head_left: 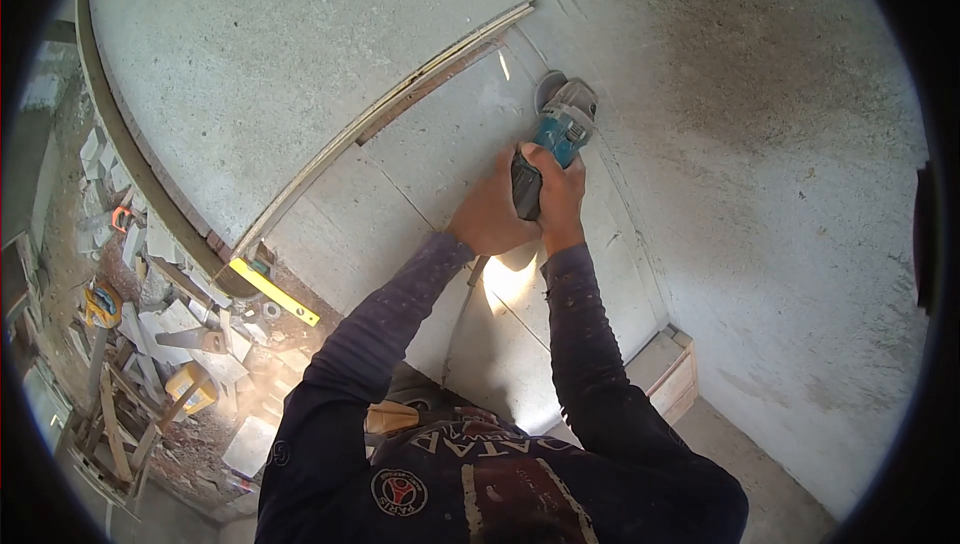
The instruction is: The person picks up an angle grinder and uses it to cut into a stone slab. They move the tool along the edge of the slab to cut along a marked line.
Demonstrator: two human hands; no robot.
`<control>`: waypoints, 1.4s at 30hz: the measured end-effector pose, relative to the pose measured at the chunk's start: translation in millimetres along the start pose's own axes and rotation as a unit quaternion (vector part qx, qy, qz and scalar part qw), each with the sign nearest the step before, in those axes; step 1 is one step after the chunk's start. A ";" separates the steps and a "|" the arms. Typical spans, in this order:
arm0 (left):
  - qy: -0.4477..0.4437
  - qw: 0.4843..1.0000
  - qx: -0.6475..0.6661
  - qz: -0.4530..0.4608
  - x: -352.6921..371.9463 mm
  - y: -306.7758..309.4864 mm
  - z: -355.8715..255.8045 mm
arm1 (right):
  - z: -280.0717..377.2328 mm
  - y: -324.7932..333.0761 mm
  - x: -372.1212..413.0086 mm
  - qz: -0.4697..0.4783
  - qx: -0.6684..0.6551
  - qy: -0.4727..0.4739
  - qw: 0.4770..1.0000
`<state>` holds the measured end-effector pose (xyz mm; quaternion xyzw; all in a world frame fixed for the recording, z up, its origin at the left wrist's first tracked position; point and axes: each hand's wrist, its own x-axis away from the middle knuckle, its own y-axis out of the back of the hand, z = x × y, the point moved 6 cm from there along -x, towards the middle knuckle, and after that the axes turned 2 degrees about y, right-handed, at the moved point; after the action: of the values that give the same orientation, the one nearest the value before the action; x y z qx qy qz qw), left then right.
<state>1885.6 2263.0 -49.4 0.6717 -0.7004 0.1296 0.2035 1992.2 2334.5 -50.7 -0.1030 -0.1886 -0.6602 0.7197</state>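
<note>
A teal and black angle grinder [562, 134] is held in both hands near the centre top. My left hand [496, 206] wraps round the dark rear of its body. Higher up, my right hand [560, 189] grips the body from the other side. The grinder's disc [548, 90] is at the edge of the pale tiled surface [400, 194], close to the grey wall [780, 144]. Whether the disc touches the surface cannot be made out. A dark cord runs down from the hands.
A raised grey slab [290, 54] with a layered edge lies at the upper left. A yellow level [274, 292] leans near its corner. Below left are a handsaw [195, 339], a yellow container [190, 388], broken tiles and wood strips. A boxed ledge [665, 369] juts out at the right.
</note>
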 end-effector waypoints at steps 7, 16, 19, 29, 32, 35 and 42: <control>-0.009 0.999 0.012 -0.029 4.7 2.9 3.7 | 1.5 -7.5 1.1 0.019 0.011 -0.006 1.000; -0.014 1.000 0.010 -0.024 -1.0 12.4 3.8 | 6.7 -18.0 -2.7 0.018 -0.006 -0.010 1.000; -0.011 0.999 -0.008 -0.029 -4.0 18.5 1.2 | 13.4 -25.5 -4.0 0.021 -0.018 0.002 1.000; -0.029 0.999 -0.014 -0.030 -11.2 27.8 2.6 | 15.0 -36.1 -9.8 0.022 -0.039 0.009 0.999; -0.051 0.997 -0.020 -0.048 -11.0 28.3 1.1 | 17.2 -35.6 -9.2 0.012 -0.033 0.000 0.999; -0.040 0.997 -0.036 -0.054 -12.7 29.6 4.5 | 17.5 -36.1 -13.2 0.015 -0.005 0.009 1.000; -0.048 0.995 -0.037 -0.078 -13.0 43.0 5.7 | 18.1 -50.9 -18.3 0.036 0.000 0.018 0.999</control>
<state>1842.4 2274.7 -56.4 0.7218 -0.6591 0.0551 0.2041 1938.3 2352.9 -46.9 -0.0979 -0.1712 -0.6358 0.7462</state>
